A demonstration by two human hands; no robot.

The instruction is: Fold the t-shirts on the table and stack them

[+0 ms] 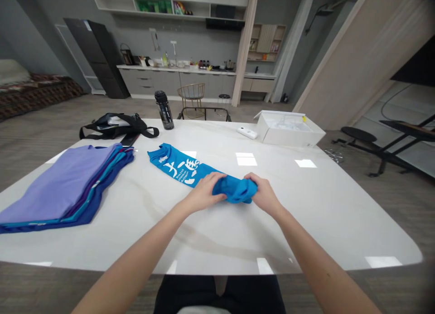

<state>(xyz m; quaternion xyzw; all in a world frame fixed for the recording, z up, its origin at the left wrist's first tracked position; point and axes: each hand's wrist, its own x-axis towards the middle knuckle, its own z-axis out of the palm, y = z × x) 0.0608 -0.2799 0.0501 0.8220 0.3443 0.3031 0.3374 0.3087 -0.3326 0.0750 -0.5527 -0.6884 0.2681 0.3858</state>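
Observation:
A blue T-shirt with white lettering lies as a narrow folded strip across the middle of the white table, its collar end pointing to the far left. Its near right end is bunched up between my two hands. My left hand is curved around the left side of that bunch, thumb against the cloth. On the other side, my right hand grips the right end of the bunch, its fingertips partly hidden by the fabric. Left of the shirt, a stack of folded clothes has a lilac piece on top and several blue ones under it.
On the white table, a black bag lies at the far left beside a dark water bottle. An open white box and a small white device stand at the far right. Chairs and a kitchen counter are beyond.

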